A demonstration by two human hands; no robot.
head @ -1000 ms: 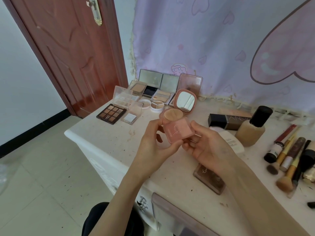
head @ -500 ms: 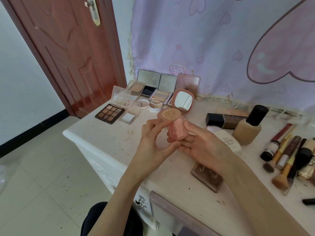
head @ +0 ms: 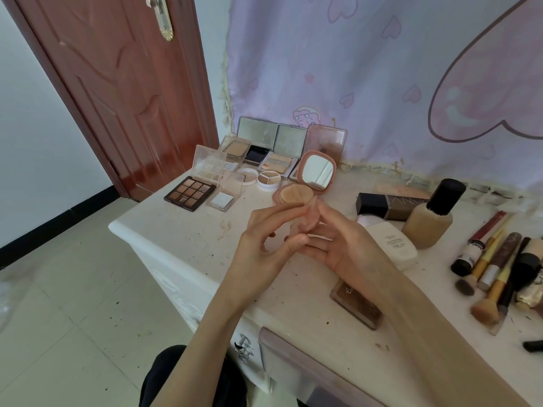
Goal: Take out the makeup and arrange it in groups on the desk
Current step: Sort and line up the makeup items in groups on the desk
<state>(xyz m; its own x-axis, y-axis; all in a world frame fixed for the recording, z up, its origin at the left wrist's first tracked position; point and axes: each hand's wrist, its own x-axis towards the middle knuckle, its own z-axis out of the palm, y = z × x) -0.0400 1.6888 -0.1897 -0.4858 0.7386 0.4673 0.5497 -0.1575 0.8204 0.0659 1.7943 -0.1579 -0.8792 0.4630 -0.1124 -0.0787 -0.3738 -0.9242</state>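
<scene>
White desk (head: 182, 230), open palettes at back. Your left hand (head: 264, 254) and right hand (head: 338, 248) pinch a pink compact (head: 312, 217) edge-on above the desk, fingers curled.

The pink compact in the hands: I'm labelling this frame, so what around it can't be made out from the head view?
- Small pink square compact: blurred and mostly covered by the left hand and right hand; open or closed, unclear.
- Brown rectangular palette: partly under the right forearm.
- Black object on the white desk: cut off by the right edge.
</scene>
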